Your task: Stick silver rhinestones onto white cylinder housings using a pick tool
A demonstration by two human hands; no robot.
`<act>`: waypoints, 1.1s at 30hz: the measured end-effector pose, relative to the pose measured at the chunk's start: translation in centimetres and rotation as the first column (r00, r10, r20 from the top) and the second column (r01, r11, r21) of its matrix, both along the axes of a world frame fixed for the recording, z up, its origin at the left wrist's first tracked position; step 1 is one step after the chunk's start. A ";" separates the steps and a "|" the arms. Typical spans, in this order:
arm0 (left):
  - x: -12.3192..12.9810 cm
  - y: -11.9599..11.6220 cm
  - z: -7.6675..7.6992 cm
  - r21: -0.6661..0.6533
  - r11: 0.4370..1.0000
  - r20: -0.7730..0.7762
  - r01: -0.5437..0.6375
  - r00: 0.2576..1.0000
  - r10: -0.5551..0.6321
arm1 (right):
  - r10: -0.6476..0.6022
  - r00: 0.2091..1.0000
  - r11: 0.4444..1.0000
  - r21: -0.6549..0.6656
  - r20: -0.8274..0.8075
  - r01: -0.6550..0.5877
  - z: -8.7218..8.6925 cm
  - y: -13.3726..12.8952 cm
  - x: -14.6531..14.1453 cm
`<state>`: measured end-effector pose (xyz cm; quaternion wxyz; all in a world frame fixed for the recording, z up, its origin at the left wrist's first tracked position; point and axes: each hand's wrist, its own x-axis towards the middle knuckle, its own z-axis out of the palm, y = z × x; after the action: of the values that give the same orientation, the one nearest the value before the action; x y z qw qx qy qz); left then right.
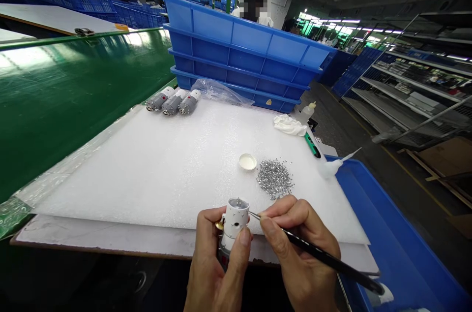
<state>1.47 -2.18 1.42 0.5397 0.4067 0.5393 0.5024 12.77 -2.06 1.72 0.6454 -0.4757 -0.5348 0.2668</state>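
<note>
My left hand [218, 263] is wrapped round a white and grey cylindrical part [236, 221], held upright at the front edge of the board. Small dark marks dot its white wall, and a brass-coloured piece shows on its left side. In my right hand [300, 248] is a slim black pen-like tool [324, 255], gripped like a pencil. Its thin metal tip meets or nearly meets the part's upper right side. Beyond my hands lie a pile of tiny silvery pieces [275, 177] and a small round dish [247, 162] with whitish contents.
Three similar grey-and-white cylinders [173, 102] lie at the back left beside clear plastic film [217, 91]. Stacked blue crates [239, 51] stand behind. At right are a crumpled white cloth [290, 125], a green-and-black tool [312, 145], a thin-nozzled bottle [332, 168] and a blue bin [401, 253].
</note>
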 end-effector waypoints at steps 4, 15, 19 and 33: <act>0.2 0.0 -0.2 0.094 0.993 -0.201 -0.076 0.975 0.094 | -0.016 0.999 1.000 0.005 0.034 0.016 -0.3 -0.3 -0.5; -1.1 1.2 -1.0 0.219 0.975 -0.468 -0.040 0.872 0.141 | -0.214 0.975 0.976 -0.055 -0.053 0.211 -0.9 -0.9 -2.6; -1.4 1.5 -1.3 0.262 0.965 -0.540 0.011 0.830 0.137 | -0.215 0.973 0.976 -0.009 0.085 0.217 -0.6 -0.7 -2.4; -1.9 1.8 -1.7 0.263 0.961 -0.602 0.088 0.793 0.093 | -0.210 0.978 0.977 -0.046 -0.014 0.209 -1.2 -0.8 -2.8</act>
<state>-0.42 -0.41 -0.29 0.2742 0.6174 0.6088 0.4159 10.01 -2.91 0.51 0.6643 -0.5409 -0.4696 0.2136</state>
